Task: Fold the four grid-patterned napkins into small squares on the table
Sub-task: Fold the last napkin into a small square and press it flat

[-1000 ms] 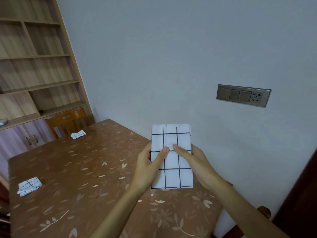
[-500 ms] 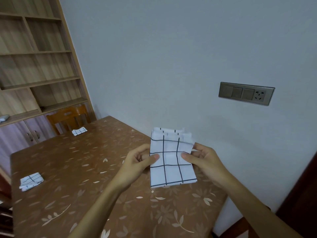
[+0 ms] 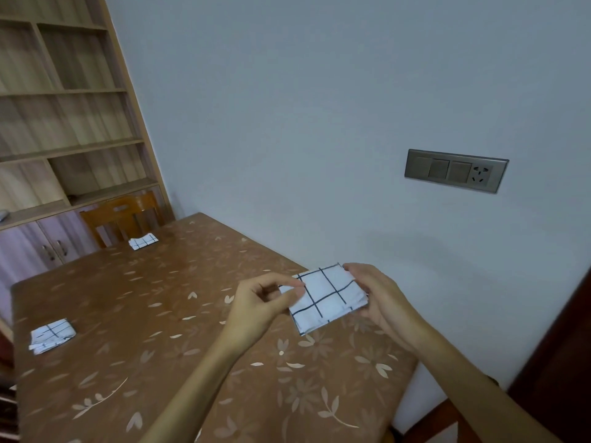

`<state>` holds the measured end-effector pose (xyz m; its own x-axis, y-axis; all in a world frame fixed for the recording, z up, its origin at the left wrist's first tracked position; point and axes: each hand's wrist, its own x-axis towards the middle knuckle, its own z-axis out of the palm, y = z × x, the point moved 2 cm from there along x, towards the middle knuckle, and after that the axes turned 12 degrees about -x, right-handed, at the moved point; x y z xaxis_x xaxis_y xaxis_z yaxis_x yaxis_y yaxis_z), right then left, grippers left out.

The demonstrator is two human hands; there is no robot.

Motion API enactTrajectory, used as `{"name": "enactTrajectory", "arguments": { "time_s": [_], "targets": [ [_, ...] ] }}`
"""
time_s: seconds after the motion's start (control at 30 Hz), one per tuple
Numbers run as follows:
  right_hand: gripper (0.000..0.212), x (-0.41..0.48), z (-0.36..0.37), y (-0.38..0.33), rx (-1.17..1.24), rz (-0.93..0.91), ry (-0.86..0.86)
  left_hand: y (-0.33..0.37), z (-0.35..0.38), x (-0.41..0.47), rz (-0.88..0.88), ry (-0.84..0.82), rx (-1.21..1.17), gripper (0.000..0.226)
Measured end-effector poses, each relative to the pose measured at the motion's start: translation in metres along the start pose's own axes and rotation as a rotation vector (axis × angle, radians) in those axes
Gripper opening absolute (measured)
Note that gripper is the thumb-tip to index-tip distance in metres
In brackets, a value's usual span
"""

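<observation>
Head view | napkin [image 3: 326,298] held above table [image 3: 160,314] right corner, between hands | left hand [image 3: 259,310] pinches its left edge, right hand [image 3: 380,297] clamps right edge | long axis runs hand to hand

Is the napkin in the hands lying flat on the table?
No, the white grid-patterned napkin is held up between the left hand and right hand, above the brown flowered table.
</observation>
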<state>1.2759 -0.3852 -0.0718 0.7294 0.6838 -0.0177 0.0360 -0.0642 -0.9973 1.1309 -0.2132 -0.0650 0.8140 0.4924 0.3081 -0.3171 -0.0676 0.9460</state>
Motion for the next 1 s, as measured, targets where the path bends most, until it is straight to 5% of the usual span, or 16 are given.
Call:
{"name": "enactTrajectory", "arguments": {
  "time_s": [0.23, 0.53, 0.67, 0.8, 1.0],
  "targets": [
    [0.017, -0.005, 0.009, 0.015, -0.356, -0.077, 0.034, -0.019, 0.006, -0.005, -0.159, -0.101, 0.078, 0.044],
    [0.028, 0.008, 0.007, 0.058, -0.661, -0.163, 0.171, -0.063, 0.002, -0.02, -0.379, -0.127, -0.042, 0.017],
    [0.029, 0.012, 0.011, 0.084, -0.72, -0.178, 0.15, -0.095, 0.008, -0.039, -0.403, -0.063, -0.036, 0.047],
    [0.012, 0.016, 0.013, 0.129, -0.718, 0.012, -0.034, -0.146, 0.014, -0.069, -0.416, 0.005, -0.04, 0.09],
    [0.023, 0.017, -0.001, 0.216, -0.581, 0.337, -0.02, -0.215, 0.033, -0.11, -0.529, 0.103, 0.015, 0.086]
  ]
}}
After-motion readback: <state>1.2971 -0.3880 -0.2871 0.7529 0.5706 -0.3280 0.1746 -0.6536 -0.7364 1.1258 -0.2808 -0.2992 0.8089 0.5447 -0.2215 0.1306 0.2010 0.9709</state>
